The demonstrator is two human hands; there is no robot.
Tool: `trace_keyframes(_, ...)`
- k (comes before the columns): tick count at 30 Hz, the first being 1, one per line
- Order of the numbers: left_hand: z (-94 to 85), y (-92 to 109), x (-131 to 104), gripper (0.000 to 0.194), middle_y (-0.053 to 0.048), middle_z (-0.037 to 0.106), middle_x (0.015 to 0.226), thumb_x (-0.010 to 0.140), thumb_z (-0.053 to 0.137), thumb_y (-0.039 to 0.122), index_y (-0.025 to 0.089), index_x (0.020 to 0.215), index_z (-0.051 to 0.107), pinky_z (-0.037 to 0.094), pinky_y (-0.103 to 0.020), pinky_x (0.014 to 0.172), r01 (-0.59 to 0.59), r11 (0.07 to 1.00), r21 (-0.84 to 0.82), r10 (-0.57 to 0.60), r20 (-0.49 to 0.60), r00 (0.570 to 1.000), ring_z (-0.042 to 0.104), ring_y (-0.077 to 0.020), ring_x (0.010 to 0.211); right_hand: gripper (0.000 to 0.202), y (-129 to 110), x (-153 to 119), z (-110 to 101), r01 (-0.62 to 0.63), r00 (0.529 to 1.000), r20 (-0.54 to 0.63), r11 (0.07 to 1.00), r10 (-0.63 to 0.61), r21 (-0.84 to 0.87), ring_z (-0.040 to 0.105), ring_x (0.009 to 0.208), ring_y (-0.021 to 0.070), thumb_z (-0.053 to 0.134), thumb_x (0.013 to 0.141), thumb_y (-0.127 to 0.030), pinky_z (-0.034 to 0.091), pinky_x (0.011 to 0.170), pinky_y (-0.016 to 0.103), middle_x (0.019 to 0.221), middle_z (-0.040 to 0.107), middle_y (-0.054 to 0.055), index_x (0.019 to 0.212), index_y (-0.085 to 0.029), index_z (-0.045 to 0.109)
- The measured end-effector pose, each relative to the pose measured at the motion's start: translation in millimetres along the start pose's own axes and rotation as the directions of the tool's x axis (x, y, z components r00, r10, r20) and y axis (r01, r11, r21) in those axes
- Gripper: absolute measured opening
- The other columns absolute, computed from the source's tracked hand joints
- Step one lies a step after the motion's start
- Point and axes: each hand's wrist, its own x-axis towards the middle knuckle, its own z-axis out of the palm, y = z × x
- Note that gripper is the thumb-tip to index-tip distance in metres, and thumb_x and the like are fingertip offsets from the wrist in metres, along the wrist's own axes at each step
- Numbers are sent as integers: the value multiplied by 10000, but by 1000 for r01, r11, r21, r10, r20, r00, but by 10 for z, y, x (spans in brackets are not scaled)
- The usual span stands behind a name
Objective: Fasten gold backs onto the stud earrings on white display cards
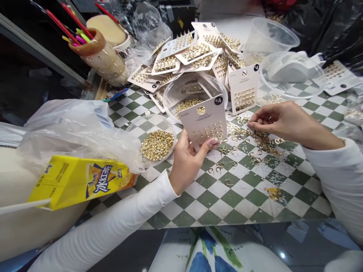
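The left hand (188,160) pinches an earring card (204,122) upright above the checkered table (198,207), thumb in front. The right hand (286,122), fingertips nearly together, hovers over loose earrings (265,141) right of the card; whether it grips one, I cannot tell.

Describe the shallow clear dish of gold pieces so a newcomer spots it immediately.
On the green-and-white checkered table, find the left hand holding up a card. The shallow clear dish sits just left of that hand, heaped with small gold pieces. Unlike the clear bowl behind the card, no card overlaps it.
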Motion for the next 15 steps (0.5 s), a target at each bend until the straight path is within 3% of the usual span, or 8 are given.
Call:
trace_keyframes(6, -25, 35, 5, 295, -117, 762, 1222, 945, 701, 391, 188, 1136, 606, 655, -413, 985, -68, 993, 101, 68, 0, 998, 748, -249, 1143, 316, -103, -115, -6, 158, 976, -169, 981, -138, 112, 728, 723, 232, 797, 729, -477, 639, 776, 439, 784, 763, 91, 785, -171, 741)
trace_keyframes(11, -31, 46, -1, 365, -101, 788, 1137, 898, 756, 436, 185, 1127, 623, 678, -389, 888, -58, 988, 142, 62, -17, 998, 771, -236, 1037, 239, -151, -171, 23, 233, 956, -218, 961, -198, 149, 740, 775, 236, 805, 743, -403, 669, 841, 459, 837, 774, 62, 840, -188, 766)
trace_keyframes(13, -32, 47, 5, 358, -79, 795, 1047, 874, 780, 447, 190, 1076, 633, 688, -338, 742, -41, 990, 137, 47, -41, 998, 777, -206, 889, 244, -147, -175, 36, 258, 947, -236, 955, -219, 148, 740, 797, 236, 792, 763, -382, 673, 847, 463, 877, 783, 59, 913, -189, 789)
trace_keyframes(15, -34, 44, 11, 347, -43, 774, 876, 843, 809, 467, 192, 945, 624, 623, -271, 509, 2, 990, 139, 6, -57, 998, 705, -141, 618, 251, -147, -178, 46, 268, 943, -245, 952, -227, 149, 744, 796, 234, 793, 774, -366, 678, 839, 454, 891, 792, 61, 948, -186, 808)
